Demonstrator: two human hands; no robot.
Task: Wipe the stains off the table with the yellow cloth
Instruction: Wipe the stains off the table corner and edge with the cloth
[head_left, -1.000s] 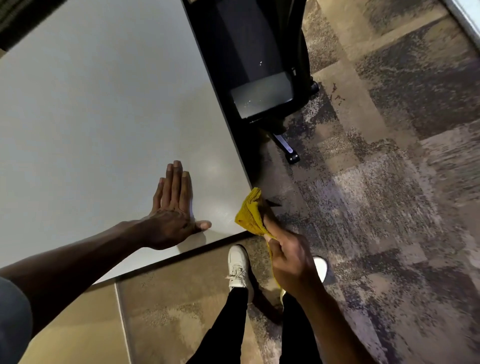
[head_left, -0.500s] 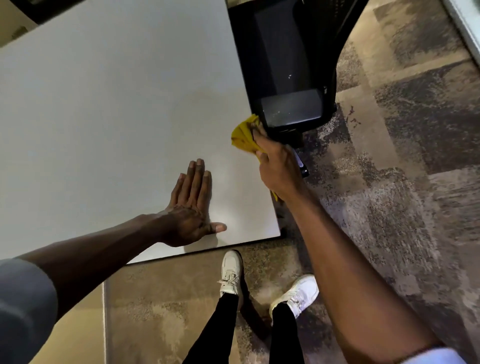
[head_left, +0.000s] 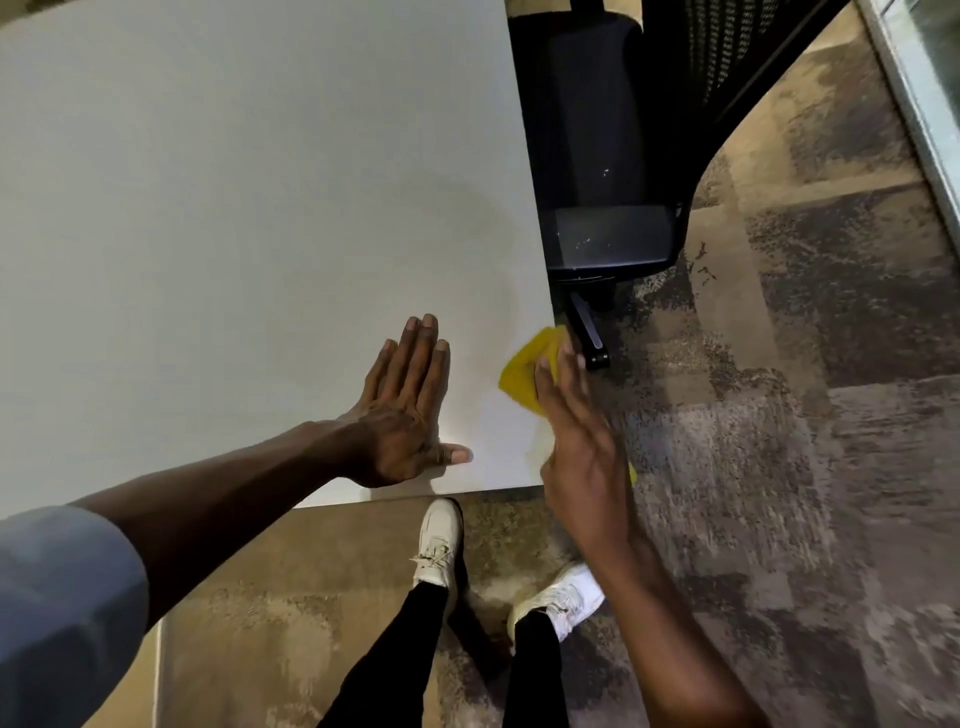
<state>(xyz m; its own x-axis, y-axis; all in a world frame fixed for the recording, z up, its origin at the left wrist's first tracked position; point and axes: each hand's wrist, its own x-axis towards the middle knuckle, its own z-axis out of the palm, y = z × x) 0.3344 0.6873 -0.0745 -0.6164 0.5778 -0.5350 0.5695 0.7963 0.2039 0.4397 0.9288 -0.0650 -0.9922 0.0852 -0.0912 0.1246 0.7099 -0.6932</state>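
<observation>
The white table (head_left: 234, 218) fills the upper left. My left hand (head_left: 408, 410) lies flat on it near the front right corner, fingers together, holding nothing. My right hand (head_left: 576, 431) presses the yellow cloth (head_left: 527, 371) onto the table's right edge close to that corner, with the fingers laid over the cloth. Most of the cloth is hidden under the hand; a small bit shows below the wrist. A faint curved smear shows on the tabletop above the cloth.
A black office chair (head_left: 602, 171) stands against the table's right edge, its wheeled base (head_left: 592, 338) just beyond the cloth. Patterned carpet (head_left: 805, 415) lies to the right. My white shoes (head_left: 439, 540) stand below the table's front edge.
My right hand has slid the cloth back along the right edge from beside the chair seat toward the front corner. My left hand stays flat in the same spot.
</observation>
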